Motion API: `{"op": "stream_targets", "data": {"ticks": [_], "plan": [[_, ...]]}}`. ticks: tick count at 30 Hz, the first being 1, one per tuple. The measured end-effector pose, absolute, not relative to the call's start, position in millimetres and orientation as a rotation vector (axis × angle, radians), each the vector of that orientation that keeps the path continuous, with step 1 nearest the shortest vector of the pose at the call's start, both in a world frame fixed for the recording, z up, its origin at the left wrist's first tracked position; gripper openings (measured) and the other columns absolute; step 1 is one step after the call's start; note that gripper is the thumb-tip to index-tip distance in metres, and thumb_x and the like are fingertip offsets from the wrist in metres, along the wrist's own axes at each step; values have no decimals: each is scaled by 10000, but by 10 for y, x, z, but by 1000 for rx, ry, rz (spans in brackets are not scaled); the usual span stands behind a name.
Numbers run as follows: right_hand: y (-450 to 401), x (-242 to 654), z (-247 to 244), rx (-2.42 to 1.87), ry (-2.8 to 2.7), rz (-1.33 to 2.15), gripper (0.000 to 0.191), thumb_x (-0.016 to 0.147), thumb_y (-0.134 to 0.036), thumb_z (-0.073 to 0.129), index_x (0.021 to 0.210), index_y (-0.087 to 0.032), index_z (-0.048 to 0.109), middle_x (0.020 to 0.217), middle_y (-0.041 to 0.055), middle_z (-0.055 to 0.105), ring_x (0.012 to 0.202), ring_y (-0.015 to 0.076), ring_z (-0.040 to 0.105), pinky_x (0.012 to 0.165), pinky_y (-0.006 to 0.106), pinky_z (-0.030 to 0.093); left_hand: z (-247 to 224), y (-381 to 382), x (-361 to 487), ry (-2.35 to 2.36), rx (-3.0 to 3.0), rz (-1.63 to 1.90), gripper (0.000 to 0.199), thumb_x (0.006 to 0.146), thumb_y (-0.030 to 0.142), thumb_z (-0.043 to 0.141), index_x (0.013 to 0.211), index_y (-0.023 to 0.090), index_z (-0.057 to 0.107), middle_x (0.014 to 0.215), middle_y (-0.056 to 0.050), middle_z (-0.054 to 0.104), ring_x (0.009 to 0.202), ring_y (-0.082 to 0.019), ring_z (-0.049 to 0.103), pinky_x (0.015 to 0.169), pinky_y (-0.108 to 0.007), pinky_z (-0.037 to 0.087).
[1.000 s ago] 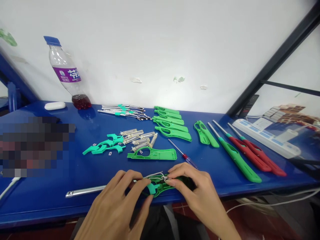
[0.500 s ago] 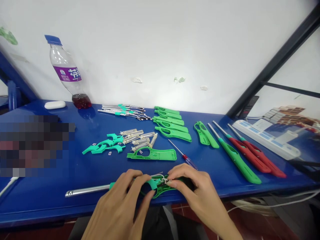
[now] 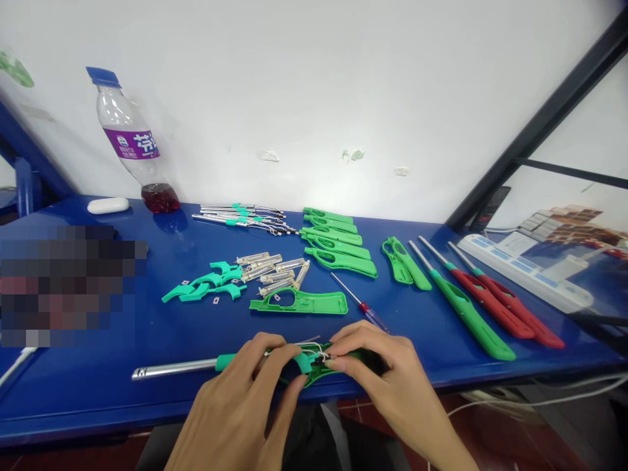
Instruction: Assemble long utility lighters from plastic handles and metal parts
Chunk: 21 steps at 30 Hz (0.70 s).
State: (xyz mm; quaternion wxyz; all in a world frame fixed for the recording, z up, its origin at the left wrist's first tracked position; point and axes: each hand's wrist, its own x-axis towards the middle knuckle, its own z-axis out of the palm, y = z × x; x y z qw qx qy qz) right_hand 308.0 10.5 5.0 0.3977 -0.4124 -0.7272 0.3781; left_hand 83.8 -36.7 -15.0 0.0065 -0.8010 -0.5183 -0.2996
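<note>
At the table's front edge lies a green half shell [image 3: 318, 374] with a metal tube [image 3: 176, 369] pointing left from it. My left hand [image 3: 250, 392] is closed round the teal trigger [image 3: 303, 362] and the shell's left part. The fingertips of my right hand [image 3: 387, 369] pinch the black end of the white wires [image 3: 314, 347] over the shell. Just behind my hands are another green half shell [image 3: 321, 303] and a screwdriver [image 3: 367, 314]. Clear tanks [image 3: 275, 275] and loose teal triggers [image 3: 206, 284] lie behind to the left.
Further back are tubes with wires [image 3: 240, 218] and stacked green shells [image 3: 338, 245]. Green and red lighters [image 3: 490, 301] and a power strip [image 3: 524, 271] lie at the right. A bottle [image 3: 132, 144] and a white case [image 3: 108, 205] stand back left.
The metal tube's tip has shifted slightly right and up. Both hands keep nearly the same place and hold.
</note>
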Motion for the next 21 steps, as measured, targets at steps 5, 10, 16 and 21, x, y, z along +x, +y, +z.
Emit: {"op": "stream_targets", "data": {"ticks": [5, 10, 16, 21], "plan": [[85, 3085, 56, -1032, -1824, 942, 86, 945, -214, 774, 898, -283, 793, 916, -46, 794, 873, 141, 732, 799, 229, 541, -152, -360, 825, -1614, -2512, -990, 262, 1064, 252, 516, 1314, 241, 591, 1223, -90, 661, 987, -230, 741, 706, -313, 659], [84, 3082, 27, -1022, -1824, 926, 84, 946, -213, 774, 902, -283, 791, 926, -45, 797, 877, 139, 737, 800, 224, 547, -153, -334, 840, -1608, -2517, -1020, 240, 1069, 250, 493, 1280, 235, 607, 1192, -84, 661, 938, -221, 740, 760, -348, 671], [89, 3080, 17, -1028, -1827, 903, 72, 953, -235, 767, 903, -285, 781, 923, -45, 793, 874, 142, 737, 800, 229, 547, -124, -344, 849, -1622, -2533, -993, 253, 1071, 246, 488, 1289, 247, 614, 1179, -77, 656, 926, -218, 736, 764, -350, 670], [82, 3088, 25, -1047, -1835, 900, 53, 956, -242, 761, 924, -285, 764, 947, -46, 789, 886, 144, 732, 808, 239, 543, -113, -362, 850, -1603, -2538, -1008, 264, 1076, 252, 464, 1278, 240, 633, 1158, -75, 662, 880, -210, 735, 715, -334, 667]]}}
